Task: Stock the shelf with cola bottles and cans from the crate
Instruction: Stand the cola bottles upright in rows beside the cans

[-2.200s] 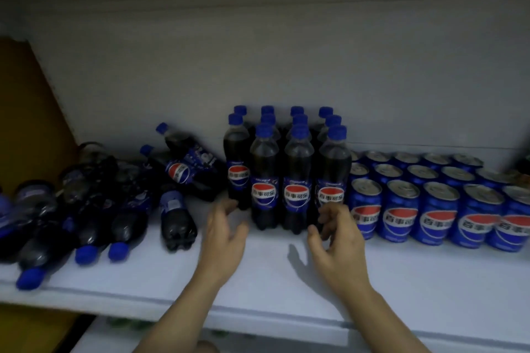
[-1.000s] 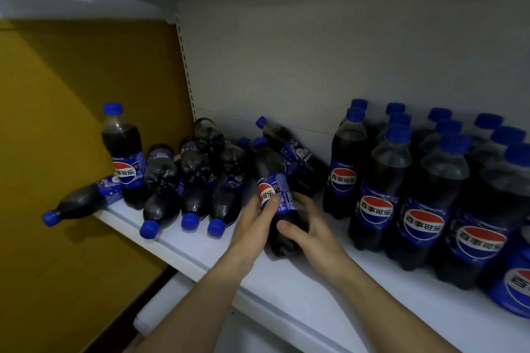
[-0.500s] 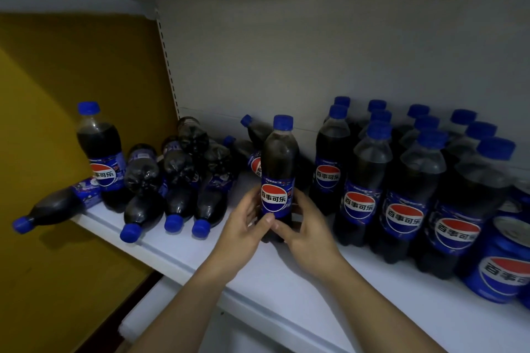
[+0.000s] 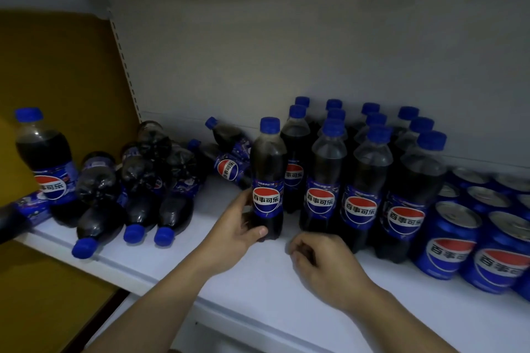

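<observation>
On the white shelf (image 4: 258, 289), in the head view, I have my left hand (image 4: 235, 235) wrapped around the lower body of an upright cola bottle (image 4: 267, 180), thumb across its base, standing it just left of the block of upright bottles (image 4: 361, 180). My right hand (image 4: 324, 261) rests loosely curled on the shelf in front, holding nothing. Cans (image 4: 450, 241) sit in rows to the right. To the left lies a pile of toppled bottles (image 4: 137, 189), caps toward the edge. The risk I judge: nudging the held bottle too hard could tip its neighbours, and any jolt might roll the loose bottles off the front lip.
</observation>
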